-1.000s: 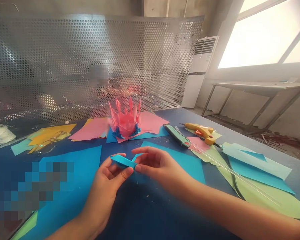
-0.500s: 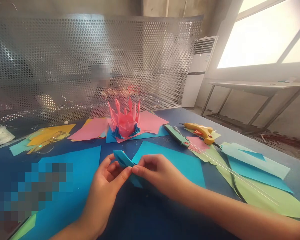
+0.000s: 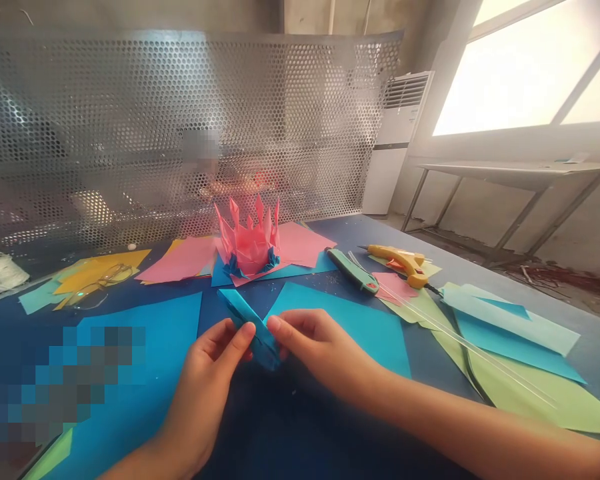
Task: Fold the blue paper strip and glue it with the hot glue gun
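A narrow folded strip of blue paper lies slanted between both my hands, just above the dark blue table. My left hand pinches it with thumb and fingers near its middle. From the right, the fingertips of my right hand close on the strip's lower end. Behind the strip stands a pink folded paper flower on a blue paper base.
Blue paper sheets lie under and beside my hands. Pink and yellow sheets lie at the back. A green utility knife, a yellow glue gun, clear glue sticks and green paper lie at right. A perforated metal screen closes the rear.
The blue strip has turned from nearly level to slanted, its far end pointing up-left. Both hands have dropped slightly toward the table and closer to me.
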A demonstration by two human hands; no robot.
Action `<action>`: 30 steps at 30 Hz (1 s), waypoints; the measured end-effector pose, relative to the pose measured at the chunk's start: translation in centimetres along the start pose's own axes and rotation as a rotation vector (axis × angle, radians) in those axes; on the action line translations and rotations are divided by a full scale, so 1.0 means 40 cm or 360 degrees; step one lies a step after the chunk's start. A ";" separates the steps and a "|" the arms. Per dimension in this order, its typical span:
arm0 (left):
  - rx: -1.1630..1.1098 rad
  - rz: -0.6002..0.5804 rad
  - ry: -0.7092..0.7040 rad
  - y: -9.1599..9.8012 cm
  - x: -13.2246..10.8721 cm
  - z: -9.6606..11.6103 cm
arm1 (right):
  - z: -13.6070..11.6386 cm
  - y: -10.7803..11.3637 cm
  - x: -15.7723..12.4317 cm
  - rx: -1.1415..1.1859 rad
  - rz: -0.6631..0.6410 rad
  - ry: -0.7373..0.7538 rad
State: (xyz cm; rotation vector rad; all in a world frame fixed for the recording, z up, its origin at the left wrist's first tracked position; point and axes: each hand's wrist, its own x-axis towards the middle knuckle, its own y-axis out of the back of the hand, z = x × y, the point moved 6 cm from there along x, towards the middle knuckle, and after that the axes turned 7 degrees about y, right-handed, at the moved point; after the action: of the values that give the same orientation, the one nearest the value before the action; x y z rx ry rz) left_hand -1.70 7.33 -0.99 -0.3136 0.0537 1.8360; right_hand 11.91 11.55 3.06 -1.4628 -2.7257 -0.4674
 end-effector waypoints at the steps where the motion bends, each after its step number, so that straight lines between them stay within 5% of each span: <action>1: 0.0004 0.0009 0.0005 0.001 0.000 -0.001 | 0.004 -0.001 0.000 -0.0002 -0.0010 -0.0008; 30: 0.0072 -0.0088 -0.0024 -0.007 -0.014 0.004 | -0.005 -0.001 -0.006 -0.0197 -0.0139 -0.0031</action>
State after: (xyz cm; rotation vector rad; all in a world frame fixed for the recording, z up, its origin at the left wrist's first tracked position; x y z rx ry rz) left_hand -1.35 6.94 -0.66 -0.2667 0.0751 1.7795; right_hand 11.97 11.28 3.20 -1.3841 -2.8322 -0.6389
